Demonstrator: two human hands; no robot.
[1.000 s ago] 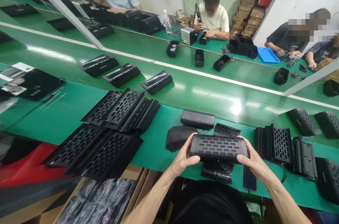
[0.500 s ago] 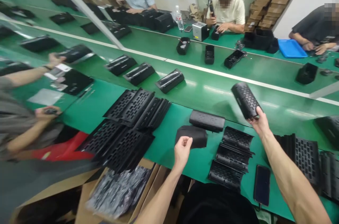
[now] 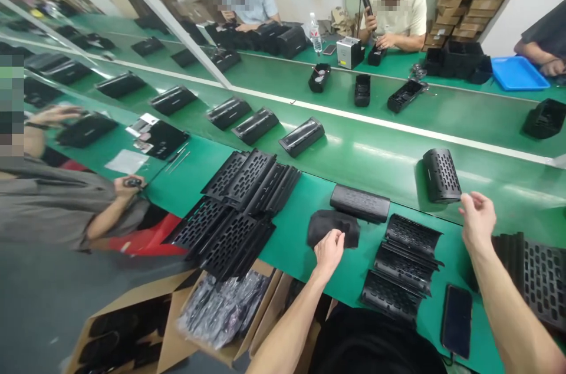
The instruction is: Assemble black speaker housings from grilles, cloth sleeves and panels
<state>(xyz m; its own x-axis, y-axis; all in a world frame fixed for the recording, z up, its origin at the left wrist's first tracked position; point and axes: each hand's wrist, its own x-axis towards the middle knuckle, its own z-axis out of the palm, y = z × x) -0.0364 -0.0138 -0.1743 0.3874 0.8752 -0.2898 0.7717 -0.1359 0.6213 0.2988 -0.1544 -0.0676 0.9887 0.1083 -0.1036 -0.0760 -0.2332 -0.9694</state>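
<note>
My left hand [image 3: 329, 251] pinches the near edge of a thin black cloth-like sheet [image 3: 319, 229] that lies on the green table. Just behind it lies a black rounded speaker-like body [image 3: 360, 203]. At the right, my right hand [image 3: 478, 217] is beside a black perforated casing [image 3: 442, 175] standing on the green belt. Its fingers are curled but apart, with nothing held. Between my hands sits a column of curved perforated black covers [image 3: 404, 265]. More perforated covers [image 3: 239, 238] are piled to the left.
A phone [image 3: 457, 321] lies near the table's front edge, with more covers [image 3: 543, 279] at far right. Black units [image 3: 302, 137] line the belt. Open cartons [image 3: 260, 315] stand below. A co-worker's hand [image 3: 130, 184] is at left; other people sit across.
The perforated casing has gone from my right hand onto the belt, and that hand has let go. My left hand still pinches the black sheet. The view has shifted.
</note>
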